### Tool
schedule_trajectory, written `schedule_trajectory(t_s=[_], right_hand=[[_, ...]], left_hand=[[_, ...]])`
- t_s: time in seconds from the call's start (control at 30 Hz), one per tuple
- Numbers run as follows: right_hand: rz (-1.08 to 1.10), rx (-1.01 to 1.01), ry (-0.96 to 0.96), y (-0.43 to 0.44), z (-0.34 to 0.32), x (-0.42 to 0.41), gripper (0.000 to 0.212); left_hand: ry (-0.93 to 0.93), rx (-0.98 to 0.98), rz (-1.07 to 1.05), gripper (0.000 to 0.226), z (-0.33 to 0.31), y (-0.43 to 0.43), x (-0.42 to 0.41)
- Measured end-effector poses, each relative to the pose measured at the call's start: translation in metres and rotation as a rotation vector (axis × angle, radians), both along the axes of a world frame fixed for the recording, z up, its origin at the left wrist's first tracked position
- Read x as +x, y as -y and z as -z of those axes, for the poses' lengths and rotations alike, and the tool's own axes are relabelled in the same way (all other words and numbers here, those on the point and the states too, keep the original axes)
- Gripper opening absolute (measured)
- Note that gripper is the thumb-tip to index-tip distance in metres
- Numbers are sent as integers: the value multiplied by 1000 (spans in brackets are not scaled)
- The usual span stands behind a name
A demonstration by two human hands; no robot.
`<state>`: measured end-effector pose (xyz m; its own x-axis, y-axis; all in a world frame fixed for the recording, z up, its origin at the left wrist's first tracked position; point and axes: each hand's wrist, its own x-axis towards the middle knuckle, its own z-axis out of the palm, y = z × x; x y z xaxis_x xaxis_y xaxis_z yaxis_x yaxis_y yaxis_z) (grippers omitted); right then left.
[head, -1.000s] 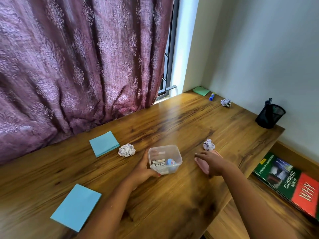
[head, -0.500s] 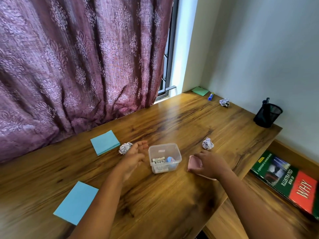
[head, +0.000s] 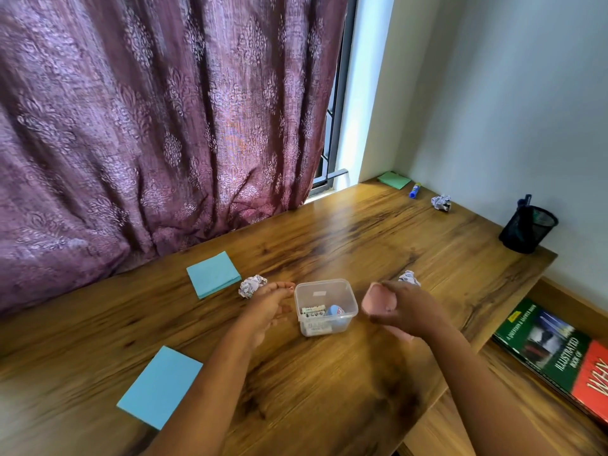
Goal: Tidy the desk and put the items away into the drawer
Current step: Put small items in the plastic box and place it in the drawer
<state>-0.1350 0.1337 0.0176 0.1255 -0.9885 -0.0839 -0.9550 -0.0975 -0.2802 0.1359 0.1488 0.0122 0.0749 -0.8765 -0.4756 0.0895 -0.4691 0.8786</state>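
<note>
A clear plastic box point(head: 342, 291) with small items inside stands on the wooden desk point(head: 329, 390). My right hand point(head: 408, 311) grips a pink pad point(head: 378, 302), lifted off the desk just right of the box. My left hand point(head: 268, 309) hovers open at the box's left side, fingers relaxed, not touching it. A crumpled paper ball point(head: 250, 285) lies just beyond my left fingers. Another crumpled ball point(head: 409, 278) peeks out behind my right hand.
Two blue note pads lie on the desk, one at mid left point(head: 214, 274) and one near the front point(head: 160, 385). Far corner: green pad point(head: 393, 180), blue glue stick point(head: 415, 190), paper ball point(head: 441, 202). A black mesh pen cup point(head: 528, 230) stands right. Books point(head: 559, 353) lie below.
My left hand let go of the clear box and opened beside it. My right hand picked the pink pad up off the desk and raised it toward the box.
</note>
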Motion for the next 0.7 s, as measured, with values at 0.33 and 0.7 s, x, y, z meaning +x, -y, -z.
schedule_trajectory(t_s=[0.33, 0.7], right_hand=[[-371, -42, -42, 3, -52, 79, 79], [-464, 28, -51, 13, -35, 102, 73]], left_hand=[[6, 36, -43, 22, -9, -4, -4], [25, -29, -41, 16, -5, -7, -11]])
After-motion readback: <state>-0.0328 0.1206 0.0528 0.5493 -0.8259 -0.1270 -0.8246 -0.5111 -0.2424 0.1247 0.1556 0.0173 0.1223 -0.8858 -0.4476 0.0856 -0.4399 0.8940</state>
